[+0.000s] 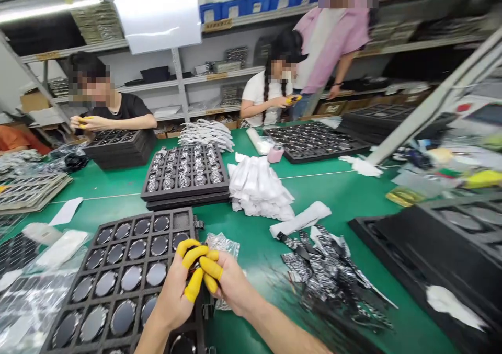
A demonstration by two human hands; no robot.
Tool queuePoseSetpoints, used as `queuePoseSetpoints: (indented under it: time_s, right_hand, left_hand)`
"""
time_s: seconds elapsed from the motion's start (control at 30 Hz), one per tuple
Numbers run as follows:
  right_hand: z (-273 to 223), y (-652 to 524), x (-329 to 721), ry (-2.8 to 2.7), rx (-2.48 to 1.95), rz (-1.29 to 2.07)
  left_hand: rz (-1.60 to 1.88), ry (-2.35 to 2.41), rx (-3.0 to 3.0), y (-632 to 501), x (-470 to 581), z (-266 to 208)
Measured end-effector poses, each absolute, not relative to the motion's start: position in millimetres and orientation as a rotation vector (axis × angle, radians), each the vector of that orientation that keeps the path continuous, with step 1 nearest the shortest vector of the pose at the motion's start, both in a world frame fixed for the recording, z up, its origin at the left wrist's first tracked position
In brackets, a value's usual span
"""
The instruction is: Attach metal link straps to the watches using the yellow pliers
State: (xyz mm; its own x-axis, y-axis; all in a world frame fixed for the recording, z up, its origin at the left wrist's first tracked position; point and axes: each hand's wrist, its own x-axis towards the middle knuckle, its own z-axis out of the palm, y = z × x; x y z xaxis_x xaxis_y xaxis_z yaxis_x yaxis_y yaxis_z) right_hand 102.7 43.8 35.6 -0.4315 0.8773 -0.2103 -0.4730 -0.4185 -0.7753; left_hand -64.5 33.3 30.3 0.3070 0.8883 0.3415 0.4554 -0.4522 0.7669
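My left hand (pixel 177 282) and my right hand (pixel 227 276) meet over the right side of a black foam tray (pixel 148 223), their fingertips in yellow finger cots. Both are closed on a small dark piece (pixel 193 262), mostly hidden by the fingers, so its kind is unclear. Round dark discs (pixel 131 278) with shiny, notched rims, like watch heads, lie in the tray's square compartments. A clear plastic bag (pixel 229 247) rests just beyond my right hand. To the right lies a loose heap of black, shiny strips (pixel 319 273), partly blurred.
White wrapped packets (pixel 259 186) are piled ahead, beside stacked foam trays (pixel 184 173). Two seated people (pixel 117 103) (pixel 270 90) work across the green table (pixel 309 186); another person (pixel 329 40) stands behind. A slanted metal post (pixel 427 103) and black trays (pixel 423 249) are at right.
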Motion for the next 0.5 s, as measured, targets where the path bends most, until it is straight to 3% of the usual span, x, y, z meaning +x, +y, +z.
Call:
queuePoseSetpoints:
  time_s: [0.37, 0.5]
  right_hand:
    - [31, 48, 104, -0.816, -0.775, 1.929]
    - [33, 47, 112, -0.929, -0.719, 1.905]
  left_hand:
    - [1.117, 1.169, 1.916, 39, -65, 25]
    - [1.423, 1.223, 1.717, 44, -63, 32]
